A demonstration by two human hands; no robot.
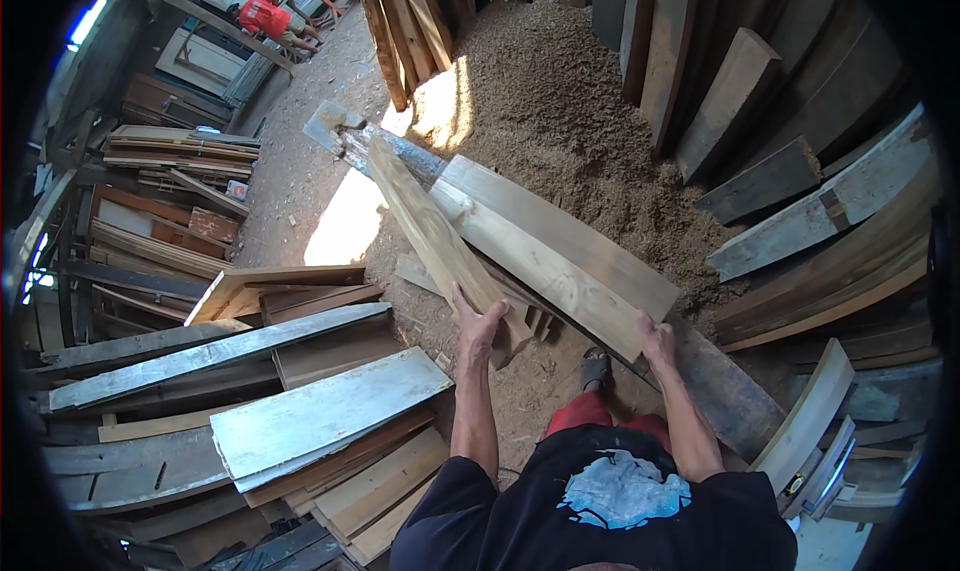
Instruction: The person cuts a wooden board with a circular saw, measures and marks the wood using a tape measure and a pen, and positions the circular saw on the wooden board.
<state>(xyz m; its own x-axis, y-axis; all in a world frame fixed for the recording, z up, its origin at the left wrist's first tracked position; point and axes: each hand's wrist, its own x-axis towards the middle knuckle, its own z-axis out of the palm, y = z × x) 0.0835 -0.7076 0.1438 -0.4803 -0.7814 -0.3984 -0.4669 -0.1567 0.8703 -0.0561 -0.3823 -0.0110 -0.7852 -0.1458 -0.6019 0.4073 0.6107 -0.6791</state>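
My left hand [478,321] is closed round the near end of a long wooden plank [425,221], which slants away to the far left. The thumb shows on its upper face. My right hand [656,339] grips the near corner of a pale board [530,256]. That board lies alongside a wider brown board [590,246], the two side by side. Both rest over a long dark, worn beam [735,391] that runs from near right to far left. Ends of several smaller timber pieces [540,321] show between my hands, partly hidden by the plank.
A sawdust heap [560,101] spreads beyond the beam. Upright thick timbers [730,101] lean along the right. Stacked boards crowd the left, a whitish panel [330,411] nearest me. A person in a red shirt [264,17] bends over far left. My sandalled foot [595,366] stands by the beam.
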